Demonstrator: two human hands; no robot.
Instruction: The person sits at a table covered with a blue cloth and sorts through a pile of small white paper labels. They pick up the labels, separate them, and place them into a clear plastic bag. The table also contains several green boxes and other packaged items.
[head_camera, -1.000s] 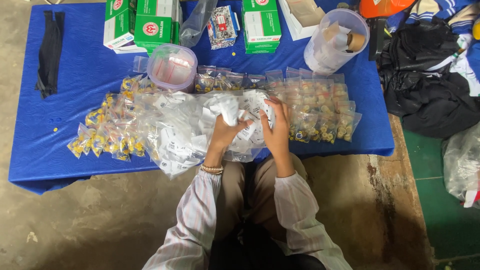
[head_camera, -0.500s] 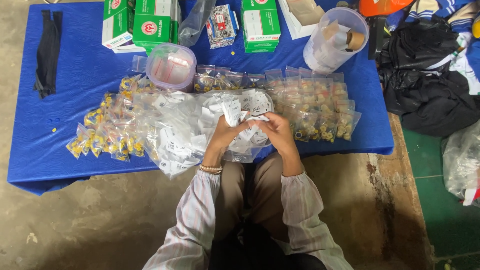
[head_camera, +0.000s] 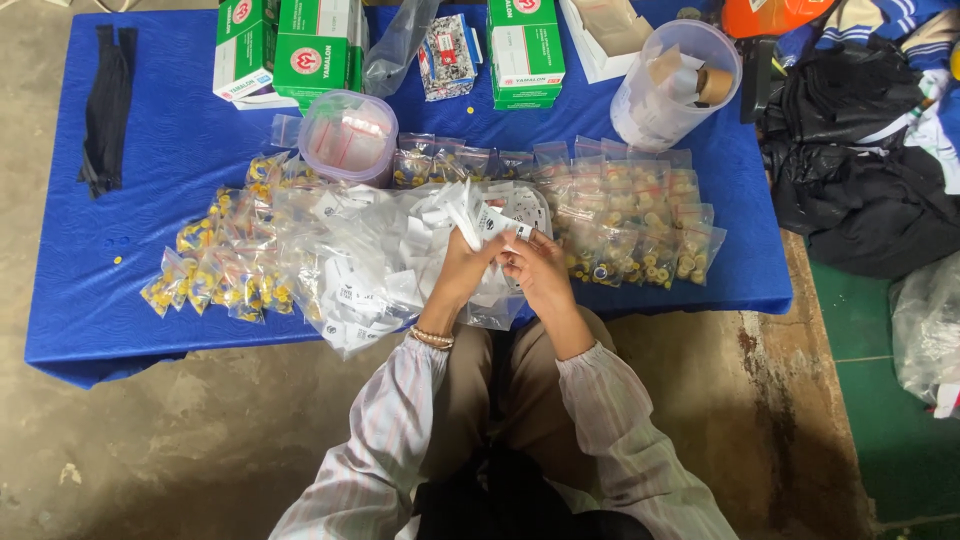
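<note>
Since half a second ago, left hand (head_camera: 462, 268) lifts a small white slip (head_camera: 478, 218) clear of the pile; right hand (head_camera: 535, 270) pinches its near end, both grips clamped on it above the blue desk (head_camera: 180, 150).

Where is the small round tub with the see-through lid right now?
In the head view the round tub stands on the blue table, up and to the left of the hands, just in front of the green and white boxes and behind the clear bag of white labels.

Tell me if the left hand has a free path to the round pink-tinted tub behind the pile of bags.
Probably yes: the left hand holds white paper slips, but only low, flat bags lie between it and the tub.
</note>
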